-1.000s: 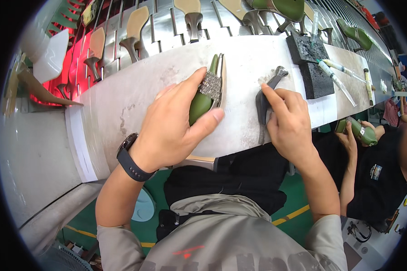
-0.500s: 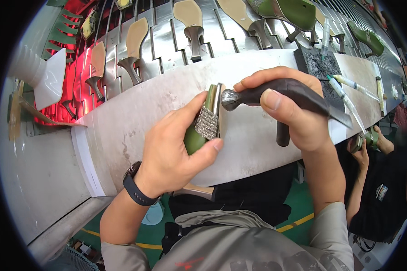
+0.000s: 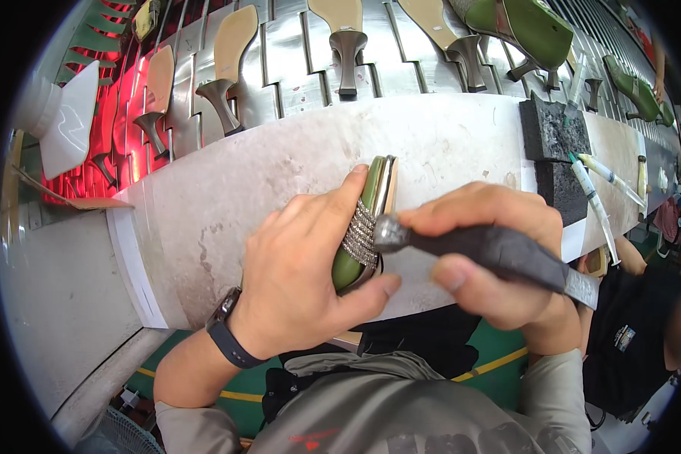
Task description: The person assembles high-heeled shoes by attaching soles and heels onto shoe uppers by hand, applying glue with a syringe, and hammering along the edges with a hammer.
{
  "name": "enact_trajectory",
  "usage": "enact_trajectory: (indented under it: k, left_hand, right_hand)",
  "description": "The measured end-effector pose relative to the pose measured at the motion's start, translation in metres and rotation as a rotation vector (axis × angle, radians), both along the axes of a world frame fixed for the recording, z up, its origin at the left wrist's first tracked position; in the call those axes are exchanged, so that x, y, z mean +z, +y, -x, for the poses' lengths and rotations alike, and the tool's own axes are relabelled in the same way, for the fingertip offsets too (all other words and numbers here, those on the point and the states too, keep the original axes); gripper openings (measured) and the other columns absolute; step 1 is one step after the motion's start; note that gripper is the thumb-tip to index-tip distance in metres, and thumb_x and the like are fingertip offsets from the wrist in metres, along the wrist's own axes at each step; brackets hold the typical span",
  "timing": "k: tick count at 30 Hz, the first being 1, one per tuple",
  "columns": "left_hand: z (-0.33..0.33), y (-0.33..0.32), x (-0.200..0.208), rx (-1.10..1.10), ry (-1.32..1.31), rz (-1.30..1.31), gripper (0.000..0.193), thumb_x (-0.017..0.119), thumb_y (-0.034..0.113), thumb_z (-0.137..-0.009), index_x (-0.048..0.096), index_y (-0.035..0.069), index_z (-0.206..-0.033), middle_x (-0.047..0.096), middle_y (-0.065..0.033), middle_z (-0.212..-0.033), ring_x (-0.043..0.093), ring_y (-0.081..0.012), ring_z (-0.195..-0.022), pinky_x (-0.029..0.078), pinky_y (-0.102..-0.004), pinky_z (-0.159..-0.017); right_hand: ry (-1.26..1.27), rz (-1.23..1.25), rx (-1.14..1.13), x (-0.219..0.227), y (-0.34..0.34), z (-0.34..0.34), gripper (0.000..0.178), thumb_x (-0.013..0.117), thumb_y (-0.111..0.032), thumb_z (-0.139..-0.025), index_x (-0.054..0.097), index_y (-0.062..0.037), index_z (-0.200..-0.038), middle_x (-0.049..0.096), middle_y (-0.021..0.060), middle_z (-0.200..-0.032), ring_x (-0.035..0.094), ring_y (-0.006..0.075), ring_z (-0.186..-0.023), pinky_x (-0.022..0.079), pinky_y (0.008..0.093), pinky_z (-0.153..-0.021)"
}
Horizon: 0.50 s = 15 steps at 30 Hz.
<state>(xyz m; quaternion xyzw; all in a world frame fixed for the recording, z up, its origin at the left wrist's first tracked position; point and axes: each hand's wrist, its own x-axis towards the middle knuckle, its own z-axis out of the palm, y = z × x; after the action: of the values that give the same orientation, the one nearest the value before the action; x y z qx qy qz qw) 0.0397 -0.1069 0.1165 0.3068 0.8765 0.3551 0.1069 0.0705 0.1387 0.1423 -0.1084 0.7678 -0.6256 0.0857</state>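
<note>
While the head view is the only one to log, it covers both hands: left hand grasping a green shoe, its thumb curled round the near end; right hand closed around the dark handle of a hammer. Shoe sits centre, over the pale surface, tipped on its side, sole edge facing right, sparkly strap across it (can't tell if it rests on the surface or is held just above). Hammer head overlaps the strap's right edge in view; contact not clear. Right of the hands: black blocks and syringes. Beyond: metal rack carrying tan-soled shoes. Dark watch on the left wrist. Risks, as I judge them: a blow a little too far left would land on the sparkly strap and could crack or loosen stones, since it lies right by the hammer head. Left thumb is close too, so a low swing might catch it. A loose left grip could let the shoe roll under a hit, given its tipped pose and rounded side. Hard metal on green could also leave a dent.
</note>
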Motion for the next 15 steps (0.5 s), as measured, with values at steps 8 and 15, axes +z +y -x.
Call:
enact_trajectory:
  k: [8,15]
  left_hand:
    - [-0.005,-0.001,-0.003,-0.020,0.021,-0.014,0.110,0.093,0.032,-0.066,0.042,-0.006,-0.157,0.068,-0.0211,-0.112,0.066,-0.0384,-0.093,0.053,-0.0443,-0.084]
    - [-0.008,0.000,-0.007,0.010,0.113,-0.064,0.107,0.093,0.029,-0.065,0.044,-0.008,-0.153,0.066,-0.0203,-0.100,0.065,-0.0395,-0.088,0.054,-0.0455,-0.079]
  right_hand:
    - [-0.134,-0.002,-0.204,0.000,-0.004,0.027,0.035,0.073,-0.019,-0.088,0.071,0.0080,-0.111,0.078,0.0192,-0.108,0.073,0.0222,-0.099,0.056,0.0337,-0.092]
    - [-0.029,-0.058,0.041,0.011,-0.004,-0.001,0.036,0.079,-0.022,-0.083,0.073,0.0066,-0.104,0.077,0.0242,-0.105,0.076,0.0294,-0.096,0.059,0.0391,-0.090]
